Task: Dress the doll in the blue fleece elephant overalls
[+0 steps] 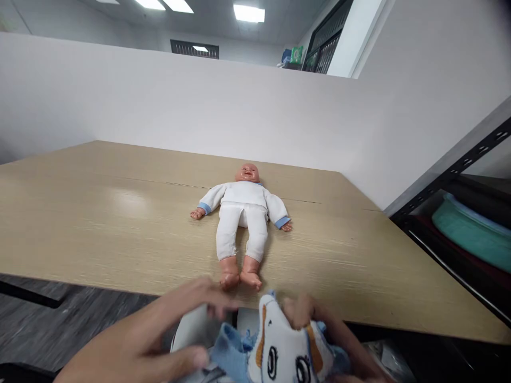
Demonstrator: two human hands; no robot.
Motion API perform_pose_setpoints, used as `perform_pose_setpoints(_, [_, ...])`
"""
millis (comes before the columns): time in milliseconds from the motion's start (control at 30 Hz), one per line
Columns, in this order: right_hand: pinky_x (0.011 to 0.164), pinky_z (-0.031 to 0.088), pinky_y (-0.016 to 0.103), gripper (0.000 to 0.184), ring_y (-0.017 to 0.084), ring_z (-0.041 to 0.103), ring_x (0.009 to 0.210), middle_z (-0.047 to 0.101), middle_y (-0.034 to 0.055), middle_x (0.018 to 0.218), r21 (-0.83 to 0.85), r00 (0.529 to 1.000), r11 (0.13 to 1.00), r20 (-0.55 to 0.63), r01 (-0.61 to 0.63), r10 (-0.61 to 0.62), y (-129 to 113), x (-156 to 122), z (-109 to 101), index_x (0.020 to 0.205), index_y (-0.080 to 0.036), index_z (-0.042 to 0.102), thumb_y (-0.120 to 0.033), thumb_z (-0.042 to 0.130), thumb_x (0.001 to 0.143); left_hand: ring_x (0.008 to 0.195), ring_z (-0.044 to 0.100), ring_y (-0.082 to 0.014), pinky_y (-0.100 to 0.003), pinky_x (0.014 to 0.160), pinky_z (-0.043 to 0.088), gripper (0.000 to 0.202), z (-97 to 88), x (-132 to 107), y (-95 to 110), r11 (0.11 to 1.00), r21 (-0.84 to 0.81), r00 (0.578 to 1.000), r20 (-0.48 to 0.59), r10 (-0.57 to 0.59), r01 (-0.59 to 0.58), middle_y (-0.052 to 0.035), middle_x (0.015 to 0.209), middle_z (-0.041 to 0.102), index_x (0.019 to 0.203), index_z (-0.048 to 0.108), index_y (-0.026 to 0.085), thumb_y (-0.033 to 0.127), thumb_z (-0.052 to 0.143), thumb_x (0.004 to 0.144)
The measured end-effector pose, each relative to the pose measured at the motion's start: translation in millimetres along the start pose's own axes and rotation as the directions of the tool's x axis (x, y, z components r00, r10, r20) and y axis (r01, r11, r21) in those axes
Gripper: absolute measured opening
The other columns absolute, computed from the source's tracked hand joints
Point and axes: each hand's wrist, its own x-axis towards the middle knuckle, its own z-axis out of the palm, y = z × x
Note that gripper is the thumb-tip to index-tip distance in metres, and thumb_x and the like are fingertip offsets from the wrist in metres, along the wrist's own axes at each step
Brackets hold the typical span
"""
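A baby doll (244, 213) in a white top and trousers with blue cuffs lies face up on the table, its bare feet towards me. In front of me, at the bottom of the view, is a blue and white soft cloth item with an embroidered animal face (279, 340); its lower part is cut off by the frame. My right hand (305, 314) has its fingers curled on the far edge of this item, slightly blurred. My left hand (187, 314) is beside it on the left, thumb and fingers spread apart, holding nothing.
The wooden table (120, 239) runs back to a white partition wall (179, 106). On the right stands a black metal rack (451, 173) with a teal item (471, 229) on it. Under the table's right edge lies clear plastic (389, 361).
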Motion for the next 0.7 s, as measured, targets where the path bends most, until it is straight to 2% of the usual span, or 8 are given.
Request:
perform_pose_setpoints(100, [0.081,0.053,0.031,0.034,0.02,0.062,0.085,0.064,0.0037,0.093,0.062,0.945,0.997,0.322,0.038,-0.056,-49,38,4,0.099,-0.025,0.061,-0.047,0.081,0.084,0.148,0.052,-0.0335,-0.046,0.121,0.045,0.068,-17.9,44,15,0.993,-0.06,0.995,-0.016,0.102,-0.103,-0.0042,0.16,0.056,0.157,0.056,0.038,0.042,0.081,0.094])
perform_pose_setpoints(167, [0.078,0.052,0.029,0.031,0.019,0.06,0.086,0.062,0.0029,0.095,0.072,0.913,0.988,0.379,0.135,-0.152,-71,63,4,0.103,-0.023,0.061,-0.04,0.081,0.086,0.147,0.052,-0.0341,-0.046,0.121,0.045,0.066,-27.3,76,20,0.956,-0.195,0.971,0.062,0.233,-0.217,-0.0086,0.153,0.061,0.153,0.059,0.03,0.043,0.082,0.093])
perform_pose_setpoints(233, [0.071,0.05,0.026,0.028,0.017,0.059,0.08,0.061,0.0014,0.093,0.087,0.905,0.974,0.362,0.207,-0.225,-87,84,2,0.104,-0.024,0.06,-0.037,0.08,0.089,0.127,0.065,-0.0302,-0.04,0.11,0.053,0.057,-37.1,104,23,0.901,-0.28,0.924,0.095,0.37,-0.332,-0.0111,0.131,0.07,0.134,0.068,0.021,0.043,0.089,0.086])
perform_pose_setpoints(333, [0.067,0.048,0.023,0.021,0.015,0.058,0.076,0.06,-0.0005,0.09,0.034,0.918,0.958,0.277,0.286,-0.284,-103,109,-5,0.1,-0.024,0.061,-0.034,0.078,0.094,0.089,0.069,-0.0164,-0.025,0.085,0.056,0.023,-55.3,133,26,0.884,-0.342,0.908,0.157,0.388,-0.318,-0.0042,0.095,0.072,0.099,0.069,0.017,0.033,0.085,0.093])
perform_pose_setpoints(400, [0.07,0.048,0.024,0.02,0.015,0.058,0.08,0.058,-0.0005,0.091,-0.067,0.915,0.931,0.223,0.359,-0.336,-111,125,-16,0.098,-0.024,0.062,-0.033,0.08,0.094,0.083,0.069,-0.0145,-0.023,0.078,0.055,0.021,-69.4,146,28,0.87,-0.399,0.902,0.19,0.388,-0.29,-0.0034,0.091,0.07,0.094,0.064,0.017,0.031,0.079,0.099])
perform_pose_setpoints(467, [0.076,0.049,0.026,0.021,0.017,0.057,0.087,0.057,0.001,0.095,-0.175,0.889,0.885,0.253,0.431,-0.382,-118,144,-32,0.096,-0.024,0.063,-0.035,0.081,0.093,0.087,0.071,-0.0148,-0.023,0.078,0.056,0.018,-83.8,156,31,0.854,-0.414,0.898,0.161,0.409,-0.315,-0.0046,0.094,0.071,0.098,0.063,0.017,0.031,0.073,0.104])
perform_pose_setpoints(567, [0.079,0.049,0.028,0.025,0.019,0.058,0.093,0.059,0.0031,0.101,-0.277,0.848,0.842,0.416,0.463,-0.33,-127,175,-59,0.098,-0.023,0.064,-0.042,0.08,0.092,0.083,0.07,-0.0126,-0.02,0.071,0.055,0.014,-102.7,174,34,0.843,-0.341,0.878,0.088,0.47,-0.416,-0.0042,0.09,0.071,0.104,0.061,0.017,0.029,0.064,0.109])
perform_pose_setpoints(700, [0.067,0.045,0.023,0.032,0.015,0.058,0.08,0.062,-0.0007,0.094,-0.433,0.865,0.818,0.48,0.378,-0.146,-144,206,-83,0.113,-0.025,0.064,-0.042,0.082,0.093,0.069,0.065,-0.0097,-0.016,0.056,0.049,0.013,-118.3,197,37,0.869,-0.248,0.875,0.128,0.467,-0.428,-0.0021,0.088,0.071,0.109,0.054,0.02,0.031,0.062,0.111])
